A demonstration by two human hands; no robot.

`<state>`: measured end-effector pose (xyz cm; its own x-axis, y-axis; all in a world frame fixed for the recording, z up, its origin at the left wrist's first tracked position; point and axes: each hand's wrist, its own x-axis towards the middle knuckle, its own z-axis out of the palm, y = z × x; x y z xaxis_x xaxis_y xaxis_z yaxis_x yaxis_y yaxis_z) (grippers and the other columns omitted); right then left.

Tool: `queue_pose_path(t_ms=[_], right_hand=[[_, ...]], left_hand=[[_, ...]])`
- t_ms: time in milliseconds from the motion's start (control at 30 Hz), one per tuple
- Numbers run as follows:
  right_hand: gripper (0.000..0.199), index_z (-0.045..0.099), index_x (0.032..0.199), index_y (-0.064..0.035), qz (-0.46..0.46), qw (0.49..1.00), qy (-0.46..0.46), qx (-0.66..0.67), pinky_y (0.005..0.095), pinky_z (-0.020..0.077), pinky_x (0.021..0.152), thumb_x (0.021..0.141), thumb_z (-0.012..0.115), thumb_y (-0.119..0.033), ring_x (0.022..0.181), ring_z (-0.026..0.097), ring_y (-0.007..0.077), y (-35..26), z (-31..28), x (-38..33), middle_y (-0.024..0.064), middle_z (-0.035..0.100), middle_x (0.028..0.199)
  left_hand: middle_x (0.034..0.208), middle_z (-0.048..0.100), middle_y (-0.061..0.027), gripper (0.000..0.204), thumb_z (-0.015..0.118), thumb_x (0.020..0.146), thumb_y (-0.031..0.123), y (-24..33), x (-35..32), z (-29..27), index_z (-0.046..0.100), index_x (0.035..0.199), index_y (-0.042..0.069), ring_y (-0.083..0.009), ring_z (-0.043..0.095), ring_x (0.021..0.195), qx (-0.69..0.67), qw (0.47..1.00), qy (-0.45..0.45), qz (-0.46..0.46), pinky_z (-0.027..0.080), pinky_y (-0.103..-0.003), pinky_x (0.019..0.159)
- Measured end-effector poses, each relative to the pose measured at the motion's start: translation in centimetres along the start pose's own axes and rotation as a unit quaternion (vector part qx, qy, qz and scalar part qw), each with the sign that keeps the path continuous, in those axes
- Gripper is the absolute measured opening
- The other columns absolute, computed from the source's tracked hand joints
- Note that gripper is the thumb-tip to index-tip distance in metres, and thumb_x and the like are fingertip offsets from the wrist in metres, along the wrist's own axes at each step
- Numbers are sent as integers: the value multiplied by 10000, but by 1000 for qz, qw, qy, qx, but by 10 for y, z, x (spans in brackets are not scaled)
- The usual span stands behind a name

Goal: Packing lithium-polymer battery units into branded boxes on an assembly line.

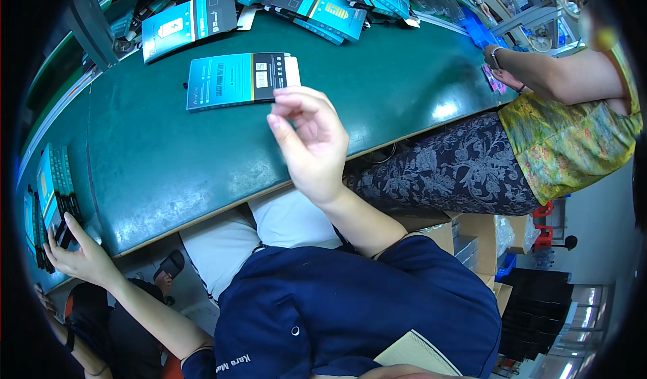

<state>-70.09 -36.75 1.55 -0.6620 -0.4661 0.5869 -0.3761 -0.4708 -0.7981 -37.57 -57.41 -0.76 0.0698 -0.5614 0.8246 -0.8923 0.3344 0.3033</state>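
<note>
My left hand (79, 256) reaches to the far left of the bench, its fingers spread at the near end of a stack of flat blue-and-black boxes (59, 177). The fingertips look to be touching the stack without gripping it. Over the bench's middle, my right hand (313, 143) is raised with curved fingers and the thumb apart, nothing between them. Just beyond its fingertips lies a single blue-and-black box (232, 81) with a white flap (292, 72) standing out at its right end. The hand overlaps the box's corner in view; contact cannot be made out.
A loose heap of similar boxes (317, 8) covers the back of the green bench (195, 170). A metal post (91, 25) rises at the back left. At right a co-worker's arm (539, 72) reaches over the bench; another person's arm (81, 352) shows at lower left.
</note>
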Motion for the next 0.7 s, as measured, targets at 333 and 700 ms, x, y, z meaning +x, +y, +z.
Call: queue_pose_path(t_ms=[333,700], right_hand=[[286,680,932,-6,-283,916,-114,-261,377,532,743,663,645,84,822,619,296,-11,3,-14,151,651,1022],[242,671,883,29,-312,873,-161,-338,368,548,702,643,649,52,734,613,274,-11,4,-16,177,656,988]], left_hand=[[1328,510,-212,481,731,871,372,4,-1,-4,636,1192,27,-322,401,1320,-25,999,36,14,324,-450,1080],[1293,517,-230,426,722,883,318,9,1,-11,648,1143,-12,-353,395,1318,-51,996,55,43,314,-458,1097]])
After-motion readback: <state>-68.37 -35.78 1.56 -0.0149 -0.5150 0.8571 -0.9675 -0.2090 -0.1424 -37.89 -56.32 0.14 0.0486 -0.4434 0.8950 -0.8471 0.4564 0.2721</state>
